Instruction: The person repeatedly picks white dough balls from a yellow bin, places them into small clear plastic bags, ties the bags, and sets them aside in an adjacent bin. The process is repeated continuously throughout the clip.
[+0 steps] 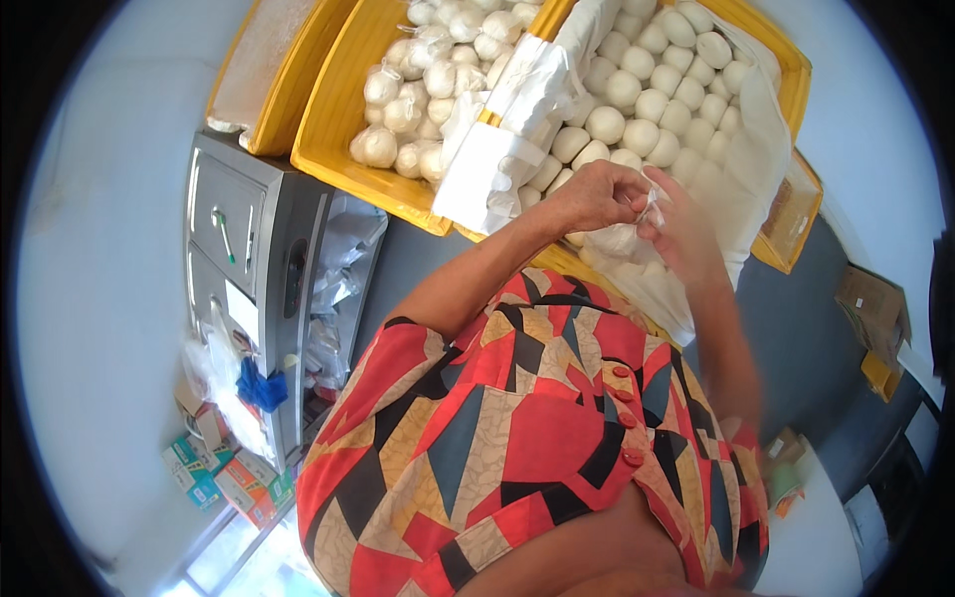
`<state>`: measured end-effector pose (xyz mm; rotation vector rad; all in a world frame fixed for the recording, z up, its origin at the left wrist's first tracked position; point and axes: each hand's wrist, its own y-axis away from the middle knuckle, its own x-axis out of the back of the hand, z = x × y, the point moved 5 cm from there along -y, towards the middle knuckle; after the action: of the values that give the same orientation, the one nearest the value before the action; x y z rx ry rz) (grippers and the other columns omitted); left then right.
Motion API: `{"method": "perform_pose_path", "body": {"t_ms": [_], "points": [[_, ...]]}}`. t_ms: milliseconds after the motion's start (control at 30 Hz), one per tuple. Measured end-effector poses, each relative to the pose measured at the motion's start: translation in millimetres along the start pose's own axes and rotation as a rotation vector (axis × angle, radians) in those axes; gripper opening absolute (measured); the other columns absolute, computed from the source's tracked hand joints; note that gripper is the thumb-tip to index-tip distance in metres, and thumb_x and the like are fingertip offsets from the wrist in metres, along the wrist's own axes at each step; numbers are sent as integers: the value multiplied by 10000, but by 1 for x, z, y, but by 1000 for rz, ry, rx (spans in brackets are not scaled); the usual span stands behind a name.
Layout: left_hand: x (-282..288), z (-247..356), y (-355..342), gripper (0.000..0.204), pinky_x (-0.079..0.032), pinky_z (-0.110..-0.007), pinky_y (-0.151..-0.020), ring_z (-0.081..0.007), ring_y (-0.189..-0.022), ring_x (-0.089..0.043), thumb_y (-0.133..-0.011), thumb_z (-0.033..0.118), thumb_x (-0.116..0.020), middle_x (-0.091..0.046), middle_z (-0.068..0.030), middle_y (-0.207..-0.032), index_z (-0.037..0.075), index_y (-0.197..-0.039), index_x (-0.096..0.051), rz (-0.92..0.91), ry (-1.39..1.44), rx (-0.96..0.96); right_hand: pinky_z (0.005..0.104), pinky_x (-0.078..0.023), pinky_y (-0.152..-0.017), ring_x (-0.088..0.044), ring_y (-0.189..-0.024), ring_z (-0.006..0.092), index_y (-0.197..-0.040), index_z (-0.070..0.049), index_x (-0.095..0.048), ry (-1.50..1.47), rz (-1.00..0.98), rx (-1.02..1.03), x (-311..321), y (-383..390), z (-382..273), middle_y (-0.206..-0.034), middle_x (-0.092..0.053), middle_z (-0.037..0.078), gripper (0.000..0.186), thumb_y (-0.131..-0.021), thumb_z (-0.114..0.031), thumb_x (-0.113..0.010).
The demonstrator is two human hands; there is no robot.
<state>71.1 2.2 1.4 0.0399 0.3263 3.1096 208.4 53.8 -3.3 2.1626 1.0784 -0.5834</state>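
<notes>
Both my hands meet over the near part of a yellow crate (786, 60) lined with white cloth (761, 149). Rows of round white buns (637, 95) fill it. My left hand (597, 194) pinches the gathered neck of a clear plastic bag (653, 207). From the other side, my right hand (686, 234) has its fingers closed on the same plastic, slightly blurred. Below the hands hangs a pale rounded shape that seems to be the bag's contents, partly hidden by the fingers. To the left, another yellow crate (323, 129) holds white buns tied in clear bags (403, 109).
A grey metal cabinet (239, 214) stands at the left, with plastic bags (338, 254) beside it. Small coloured boxes (249, 488) lie at the lower left. Another yellow crate (279, 90) leans at the upper left. Cardboard boxes (870, 303) sit at the right.
</notes>
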Motion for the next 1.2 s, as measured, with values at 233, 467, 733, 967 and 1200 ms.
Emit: {"method": "perform_pose_path", "body": {"t_ms": [233,467,733,967,1200], "points": [[96,43,61,74,-419,-203,-635,-58,-643,-511,-779,98,-698,-581,40,-715,90,-828,-643,553,331,-182,257,-471,-777,-586,-877,130,-1254,23,-471,282,52,179,-31,-51,-25,-993,-624,76,483,-819,-51,-668],[181,112,129,166,-472,-263,-709,-114,-790,-585,-789,111,-742,-636,-21,-835,38,-893,-634,1113,-723,-556,312,-470,-825,-596,-1020,217,-1195,40,-537,246,-617,325,-130,-9,-63,-1186,-590,163,424,-834,-143,-662],[183,34,111,298,-486,-344,-839,-233,-1093,-555,-792,109,-718,-557,-132,-1207,63,-1064,-603,990,-466,-320,302,-502,-717,-644,-822,172,-868,-18,-649,303,-890,138,-187,7,-66,-903,-682,90,111,-838,-124,-651],[145,-19,97,251,-489,-327,-832,-224,-1054,-571,-780,63,-705,-554,-130,-1212,52,-1014,-614,839,-347,-159,372,-449,-845,-562,-1020,249,-1044,-36,-631,1515,218,965,-77,-230,52,-1124,-587,117,310,-799,-216,-686],[151,-40,103,213,-495,-322,-826,-211,-1033,-577,-789,68,-694,-574,-118,-1187,52,-990,-628,837,-232,-53,365,-497,-740,-600,-835,257,-841,-59,-652,1835,137,725,-60,-279,54,-855,-630,106,133,-720,-113,-643]]}}
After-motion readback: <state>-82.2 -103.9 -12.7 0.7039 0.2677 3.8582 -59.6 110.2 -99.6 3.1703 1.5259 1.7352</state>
